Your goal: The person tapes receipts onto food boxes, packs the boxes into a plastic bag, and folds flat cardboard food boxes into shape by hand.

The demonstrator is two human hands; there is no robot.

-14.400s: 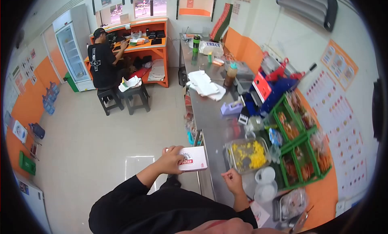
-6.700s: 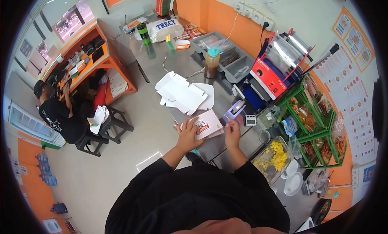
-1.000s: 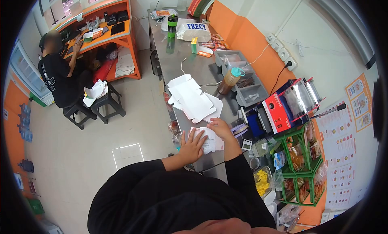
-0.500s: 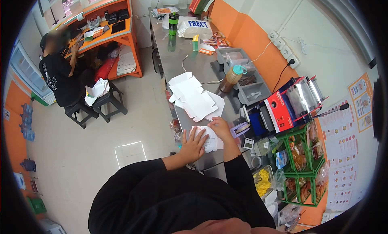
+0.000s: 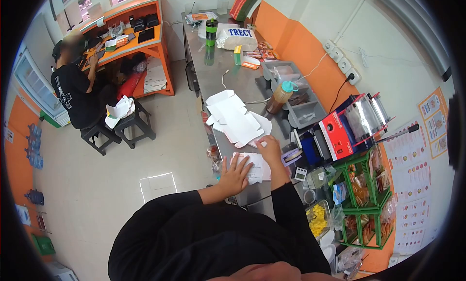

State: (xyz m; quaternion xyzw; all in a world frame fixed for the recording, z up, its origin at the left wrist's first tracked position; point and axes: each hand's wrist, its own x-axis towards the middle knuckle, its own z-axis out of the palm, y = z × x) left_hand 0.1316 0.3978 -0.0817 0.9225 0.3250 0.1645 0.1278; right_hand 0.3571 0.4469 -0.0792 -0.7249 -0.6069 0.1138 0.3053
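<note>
a white slip (image 5: 254, 172) is now lying over the pink box (image 5: 266, 173); the left hand (image 5: 235, 177) is splaying ungripping fingers on it; the right hand (image 5: 270, 151) is curling, its grip unclear.

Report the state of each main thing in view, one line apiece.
Paper slip, partly covered
Left hand, fingers spread over paper slip
Right hand, fingers curled, hold unclear
White cartons, unfolded, overlapping
Brown-filled bottle, capped
Green-and-black tumbler, upright, lidded
Black plug, plugged in
Yellow food, uncovered

A white paper slip (image 5: 254, 168) now lies on the pink box (image 5: 266, 172).
</note>
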